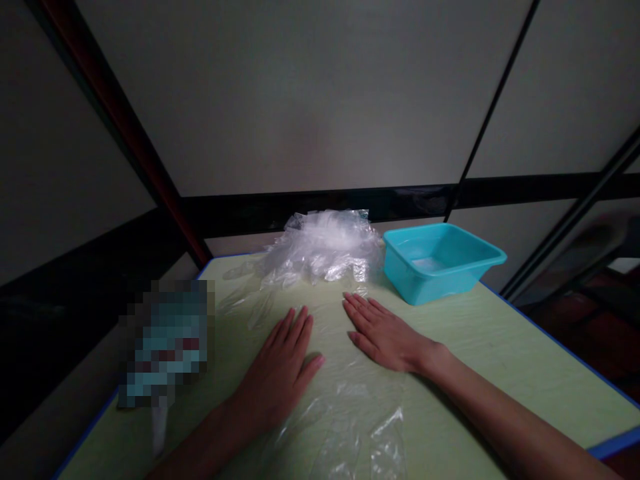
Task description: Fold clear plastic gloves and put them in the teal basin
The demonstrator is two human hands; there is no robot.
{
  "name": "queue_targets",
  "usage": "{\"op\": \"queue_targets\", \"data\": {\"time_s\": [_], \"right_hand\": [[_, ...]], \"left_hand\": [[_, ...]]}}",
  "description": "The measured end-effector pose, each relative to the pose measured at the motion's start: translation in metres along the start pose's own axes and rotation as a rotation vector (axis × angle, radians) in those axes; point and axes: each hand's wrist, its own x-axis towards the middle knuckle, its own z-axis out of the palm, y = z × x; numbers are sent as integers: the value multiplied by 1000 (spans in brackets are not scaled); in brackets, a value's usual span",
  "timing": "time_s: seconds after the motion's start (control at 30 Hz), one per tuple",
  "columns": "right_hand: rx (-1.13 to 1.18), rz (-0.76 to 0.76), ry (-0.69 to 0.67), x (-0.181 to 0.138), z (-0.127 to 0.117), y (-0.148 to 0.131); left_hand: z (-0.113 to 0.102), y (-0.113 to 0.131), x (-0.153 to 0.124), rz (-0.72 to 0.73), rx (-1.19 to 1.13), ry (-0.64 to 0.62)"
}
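A thin clear plastic bag (345, 400) lies spread on the table between and below my hands, with two strap-like ends near the bottom of the view. My left hand (285, 367) rests palm down on its left side, fingers stretched out. On the right side, my right hand (383, 330) also lies flat, fingers extended and pointing up and left. Neither hand grips anything. Beyond them sits a crumpled heap of clear plastic bags (325, 247); the bags' exact outlines are hard to make out.
A turquoise plastic basin (435, 280) stands at the back right of the pale green table (525, 373), which has a blue edge. At the left edge lies a blurred-out packet-like object (170, 340). A panelled wall (320, 100) rises behind the table.
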Motion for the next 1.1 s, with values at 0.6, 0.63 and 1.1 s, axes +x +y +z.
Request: {"op": "queue_targets", "data": {"time_s": [0.6,0.63,1.1], "right_hand": [[33,-98,49,-4,-7,-12],[44,-135,37,-4,-6,-15],[27,-49,32,-6,-3,-7]], "left_hand": [[5,-1,0,14,32,32],[5,-1,0,18,32,37],[4,-1,0,12,-20,59]]}}
